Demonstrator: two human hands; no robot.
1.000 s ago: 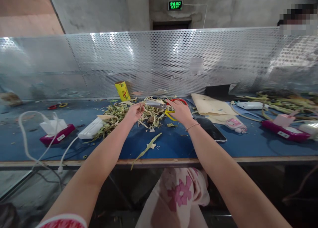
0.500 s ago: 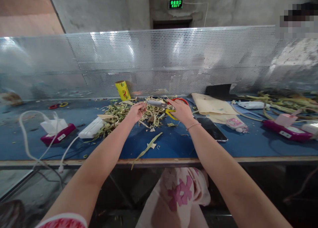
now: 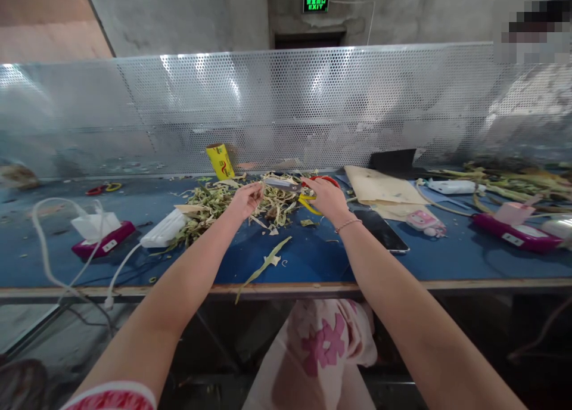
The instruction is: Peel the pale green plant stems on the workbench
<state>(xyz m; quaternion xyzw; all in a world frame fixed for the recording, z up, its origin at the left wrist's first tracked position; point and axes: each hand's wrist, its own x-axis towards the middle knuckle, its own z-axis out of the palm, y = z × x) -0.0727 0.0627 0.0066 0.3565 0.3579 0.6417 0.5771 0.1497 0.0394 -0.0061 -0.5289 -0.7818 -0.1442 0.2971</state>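
Note:
My right hand [image 3: 328,199] is closed on scissors [image 3: 285,185] with red and yellow handles. Their blades point left, towards my left hand [image 3: 248,199]. The fingers of that hand are pinched together near the blade tips; whatever they hold is too small to make out. Beneath and around both hands spreads a pile of dry, pale green plant strips [image 3: 203,208]. One long leaf strip [image 3: 263,269] lies nearer to me and hangs over the table's front edge.
A yellow box [image 3: 220,161] stands behind the pile. White power strip [image 3: 164,228] and purple socket block [image 3: 103,239] with cables lie left. Right are a phone [image 3: 382,231], brown paper [image 3: 379,186], a pink case [image 3: 424,221] and another purple block [image 3: 518,231]. A perforated metal screen [image 3: 290,106] rises behind.

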